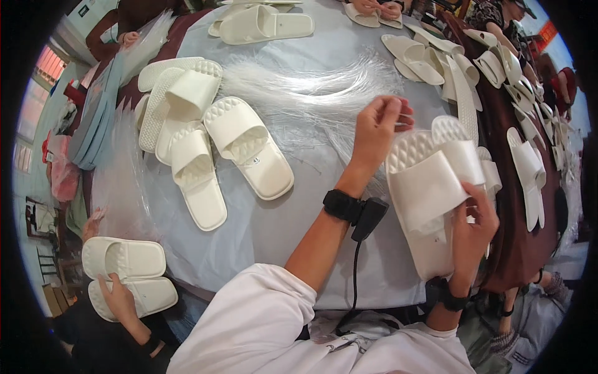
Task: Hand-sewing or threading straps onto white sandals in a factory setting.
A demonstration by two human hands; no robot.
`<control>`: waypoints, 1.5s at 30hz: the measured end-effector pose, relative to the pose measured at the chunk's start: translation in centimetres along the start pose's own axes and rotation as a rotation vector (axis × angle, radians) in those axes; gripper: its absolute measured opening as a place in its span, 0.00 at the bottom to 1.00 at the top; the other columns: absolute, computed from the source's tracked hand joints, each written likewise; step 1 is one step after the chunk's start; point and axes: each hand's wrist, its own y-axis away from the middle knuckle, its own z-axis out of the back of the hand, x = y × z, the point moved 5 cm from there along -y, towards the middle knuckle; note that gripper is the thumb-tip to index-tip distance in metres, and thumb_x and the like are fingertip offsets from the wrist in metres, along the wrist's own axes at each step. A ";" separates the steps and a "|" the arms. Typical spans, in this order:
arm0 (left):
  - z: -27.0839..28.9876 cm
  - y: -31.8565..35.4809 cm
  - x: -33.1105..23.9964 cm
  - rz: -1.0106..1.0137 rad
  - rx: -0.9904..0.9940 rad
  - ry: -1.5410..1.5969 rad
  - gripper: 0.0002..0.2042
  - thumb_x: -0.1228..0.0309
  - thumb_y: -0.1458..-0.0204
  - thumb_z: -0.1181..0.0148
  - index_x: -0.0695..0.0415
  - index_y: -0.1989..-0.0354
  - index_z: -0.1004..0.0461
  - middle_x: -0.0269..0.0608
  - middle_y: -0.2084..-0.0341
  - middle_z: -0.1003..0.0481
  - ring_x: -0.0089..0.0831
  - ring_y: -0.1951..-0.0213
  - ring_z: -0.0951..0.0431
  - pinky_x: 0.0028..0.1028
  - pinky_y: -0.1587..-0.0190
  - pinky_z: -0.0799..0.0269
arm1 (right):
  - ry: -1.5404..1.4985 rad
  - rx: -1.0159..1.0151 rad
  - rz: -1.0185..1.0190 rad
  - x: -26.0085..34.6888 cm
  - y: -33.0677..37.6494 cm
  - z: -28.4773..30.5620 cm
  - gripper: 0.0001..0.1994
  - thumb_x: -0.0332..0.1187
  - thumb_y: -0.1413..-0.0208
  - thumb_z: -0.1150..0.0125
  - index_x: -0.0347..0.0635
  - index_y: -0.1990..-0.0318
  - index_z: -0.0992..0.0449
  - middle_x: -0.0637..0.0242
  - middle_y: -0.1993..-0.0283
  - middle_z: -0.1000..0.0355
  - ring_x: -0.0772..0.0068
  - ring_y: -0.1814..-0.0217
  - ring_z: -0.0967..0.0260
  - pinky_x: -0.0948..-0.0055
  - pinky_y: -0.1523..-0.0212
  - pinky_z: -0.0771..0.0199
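My right hand [478, 219] is wrapped around a pair of white slide slippers [430, 190], its thumb and fingers at their straps. The two lie against each other, toes pointing away from me, with quilted insoles. Just beyond their toe end, my left hand [381, 124] is raised with the fingers curled together. Whatever it may pinch is too fine to make out. Behind that hand a bundle of thin clear plastic strands [311, 84] spreads over the table. A black strap with a small box [370, 218] and a cable sits on my left wrist.
More white slippers [249, 149] lie on the grey-covered table [280, 249] at left, others [268, 25] at the far edge. A heap of slippers [436, 56] covers the right side. At lower left, another person's hand [118, 299] holds a pair; further people work around the table.
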 end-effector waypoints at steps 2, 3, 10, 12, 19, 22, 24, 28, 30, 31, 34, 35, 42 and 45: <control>0.4 -0.3 -0.5 -0.064 -0.157 0.203 0.11 0.68 0.30 0.46 0.62 0.54 0.22 0.38 0.63 0.20 0.26 0.63 0.18 0.28 0.60 0.18 | -0.042 -0.112 0.067 2.0 -0.5 1.5 0.14 0.13 0.48 0.39 0.35 0.55 0.20 0.66 0.62 0.22 0.78 0.67 0.26 0.80 0.66 0.28; 1.3 -0.7 0.0 -0.051 -0.144 0.203 0.11 0.68 0.30 0.46 0.62 0.54 0.22 0.38 0.63 0.20 0.26 0.63 0.18 0.28 0.60 0.18 | -0.033 -0.122 0.053 3.4 -1.1 1.9 0.14 0.13 0.48 0.39 0.35 0.55 0.20 0.66 0.62 0.22 0.78 0.67 0.26 0.80 0.66 0.28; 1.5 -1.0 3.4 0.029 -0.079 0.241 0.10 0.67 0.31 0.44 0.60 0.51 0.23 0.39 0.64 0.21 0.28 0.64 0.19 0.30 0.60 0.19 | -0.273 0.092 0.408 11.9 -5.3 -0.9 0.17 0.14 0.55 0.40 0.35 0.56 0.18 0.64 0.64 0.22 0.77 0.68 0.25 0.79 0.69 0.27; 1.7 -0.9 3.3 0.063 -0.078 0.176 0.10 0.66 0.32 0.43 0.60 0.52 0.23 0.39 0.65 0.21 0.29 0.66 0.19 0.30 0.61 0.19 | -0.380 0.158 0.454 13.3 -5.9 -3.8 0.15 0.15 0.55 0.39 0.35 0.57 0.18 0.66 0.65 0.22 0.78 0.66 0.24 0.78 0.68 0.26; -2.9 1.1 4.0 0.227 0.098 0.010 0.11 0.64 0.32 0.44 0.61 0.54 0.24 0.39 0.68 0.21 0.29 0.68 0.20 0.30 0.63 0.20 | -0.599 0.276 0.655 21.1 -8.0 -16.9 0.04 0.21 0.53 0.38 0.31 0.69 0.24 0.42 0.66 0.24 0.36 0.60 0.24 0.48 0.58 0.24; -2.4 1.1 3.8 0.229 0.086 -0.022 0.12 0.65 0.31 0.46 0.61 0.54 0.23 0.42 0.69 0.21 0.29 0.69 0.20 0.30 0.65 0.20 | -0.554 0.429 0.617 23.4 -7.4 -20.4 0.06 0.20 0.52 0.41 0.29 0.65 0.25 0.40 0.62 0.24 0.36 0.55 0.25 0.47 0.52 0.26; -3.2 0.7 4.7 0.229 0.098 -0.023 0.12 0.64 0.32 0.45 0.60 0.52 0.23 0.39 0.68 0.21 0.28 0.67 0.20 0.30 0.63 0.20 | -0.662 0.372 0.616 21.9 -7.1 -20.4 0.13 0.21 0.51 0.41 0.30 0.56 0.27 0.41 0.55 0.26 0.35 0.51 0.26 0.46 0.50 0.26; 0.0 0.8 3.2 0.236 0.092 -0.085 0.12 0.64 0.32 0.45 0.60 0.52 0.23 0.39 0.67 0.20 0.27 0.65 0.19 0.30 0.59 0.19 | -0.598 0.446 0.545 17.5 -5.9 -16.0 0.14 0.24 0.47 0.39 0.34 0.51 0.27 0.45 0.51 0.28 0.38 0.49 0.26 0.47 0.49 0.26; -0.6 2.6 2.6 0.237 -0.019 0.212 0.12 0.64 0.31 0.45 0.60 0.52 0.23 0.39 0.67 0.20 0.27 0.64 0.19 0.30 0.59 0.19 | -0.301 0.163 0.452 11.1 -5.5 -13.6 0.12 0.26 0.43 0.38 0.36 0.52 0.22 0.51 0.52 0.23 0.46 0.48 0.24 0.55 0.49 0.23; -1.4 2.8 4.1 0.264 -0.106 0.523 0.12 0.65 0.31 0.46 0.60 0.52 0.23 0.39 0.66 0.20 0.27 0.64 0.19 0.30 0.58 0.20 | -0.420 0.221 0.360 6.6 -6.3 -9.5 0.12 0.25 0.43 0.37 0.35 0.52 0.21 0.51 0.54 0.22 0.49 0.51 0.22 0.59 0.50 0.22; -3.1 1.2 3.0 0.215 0.074 -0.048 0.12 0.66 0.31 0.47 0.62 0.52 0.23 0.38 0.67 0.21 0.26 0.64 0.21 0.29 0.58 0.21 | 0.156 0.183 0.248 -2.4 -5.1 -1.0 0.22 0.31 0.45 0.30 0.36 0.43 0.24 0.51 0.45 0.24 0.49 0.43 0.26 0.56 0.39 0.27; -3.7 1.2 2.5 0.207 0.118 -0.086 0.12 0.66 0.31 0.47 0.62 0.53 0.23 0.38 0.67 0.22 0.25 0.65 0.21 0.29 0.59 0.21 | 0.309 0.173 0.240 -4.2 -3.9 1.7 0.24 0.31 0.46 0.29 0.37 0.41 0.26 0.49 0.44 0.25 0.47 0.40 0.28 0.54 0.37 0.29; -3.4 2.2 1.4 0.223 0.195 -0.142 0.13 0.64 0.31 0.45 0.63 0.53 0.23 0.39 0.66 0.21 0.26 0.64 0.20 0.29 0.58 0.20 | 0.595 0.226 -0.041 -9.4 0.9 5.4 0.21 0.29 0.42 0.34 0.35 0.41 0.28 0.48 0.46 0.25 0.41 0.48 0.26 0.52 0.49 0.25; -5.4 2.7 1.7 0.217 0.330 -0.198 0.14 0.63 0.32 0.43 0.63 0.50 0.23 0.42 0.63 0.19 0.27 0.60 0.18 0.30 0.55 0.19 | 0.500 0.186 -0.007 -9.2 -0.2 6.3 0.15 0.28 0.38 0.38 0.32 0.45 0.26 0.47 0.52 0.23 0.37 0.56 0.25 0.53 0.56 0.24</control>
